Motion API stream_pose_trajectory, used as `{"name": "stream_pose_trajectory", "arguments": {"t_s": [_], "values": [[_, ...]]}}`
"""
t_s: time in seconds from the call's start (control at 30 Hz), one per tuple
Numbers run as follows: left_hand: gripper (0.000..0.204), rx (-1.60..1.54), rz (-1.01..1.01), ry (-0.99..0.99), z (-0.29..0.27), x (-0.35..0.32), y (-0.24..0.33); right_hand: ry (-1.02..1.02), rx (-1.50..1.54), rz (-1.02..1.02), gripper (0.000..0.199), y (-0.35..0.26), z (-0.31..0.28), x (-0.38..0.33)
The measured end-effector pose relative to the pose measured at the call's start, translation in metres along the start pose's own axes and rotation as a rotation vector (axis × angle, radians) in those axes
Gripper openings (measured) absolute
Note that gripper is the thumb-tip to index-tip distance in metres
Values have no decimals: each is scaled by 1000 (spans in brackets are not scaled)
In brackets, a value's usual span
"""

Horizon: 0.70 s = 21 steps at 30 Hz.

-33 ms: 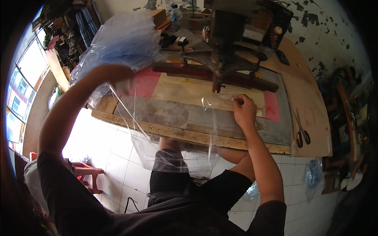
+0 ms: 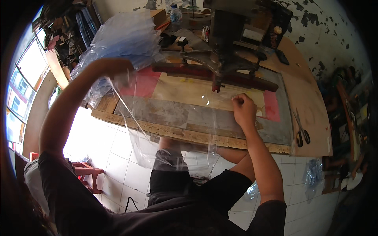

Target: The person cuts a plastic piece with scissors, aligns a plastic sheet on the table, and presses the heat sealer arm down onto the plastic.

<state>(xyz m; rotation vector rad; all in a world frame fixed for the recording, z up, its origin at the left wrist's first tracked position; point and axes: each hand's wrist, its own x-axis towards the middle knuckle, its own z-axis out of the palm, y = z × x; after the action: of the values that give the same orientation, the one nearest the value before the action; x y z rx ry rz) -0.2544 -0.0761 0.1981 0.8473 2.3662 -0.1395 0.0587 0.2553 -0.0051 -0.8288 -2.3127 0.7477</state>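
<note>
A clear plastic sheet (image 2: pixel 173 155) hangs in front of the table edge and over my lap, its folds catching the light. At its upper left, my left hand (image 2: pixel 120 71) is closed on it, blurred by motion. My right hand (image 2: pixel 245 111) pinches with thumb and fingers at the sheet's upper right corner; the exact grip is hard to see through the clear film. Behind the sheet lies a yellowish strip (image 2: pixel 189 94) with pink ends on a grey work plate (image 2: pixel 157 112). Above it sits the dark red bar (image 2: pixel 252 82) of a press-like machine (image 2: pixel 216 59).
A pile of clear plastic sheets (image 2: pixel 126 39) lies at the far left of the table. Black-handled scissors (image 2: pixel 302 135) and a dark phone (image 2: pixel 282 57) rest on the right. A bottle (image 2: pixel 175 15) stands at the back. A red stool (image 2: pixel 88 173) is on the floor at left.
My left hand has shifted slightly up and to the right. The hanging sheet's lower part has swayed a little. My right hand stays almost in place.
</note>
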Motion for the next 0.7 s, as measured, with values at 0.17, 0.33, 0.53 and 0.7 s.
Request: {"name": "stream_pose_trajectory", "arguments": {"t_s": [0.17,0.33,0.53,0.7], "values": [[30,355,433,507,-36,19,-26,75,110,20,23,5,6,1],[24,332,340,467,-52,33,-58,44,57,15,14,-8,8,-2],[39,29,683,699,-4,-64,124,54,25,-2,15,-8,3,-4],[65,333,573,226,94,-19,184,61,94,-52,16,-1,7,-3]]}}
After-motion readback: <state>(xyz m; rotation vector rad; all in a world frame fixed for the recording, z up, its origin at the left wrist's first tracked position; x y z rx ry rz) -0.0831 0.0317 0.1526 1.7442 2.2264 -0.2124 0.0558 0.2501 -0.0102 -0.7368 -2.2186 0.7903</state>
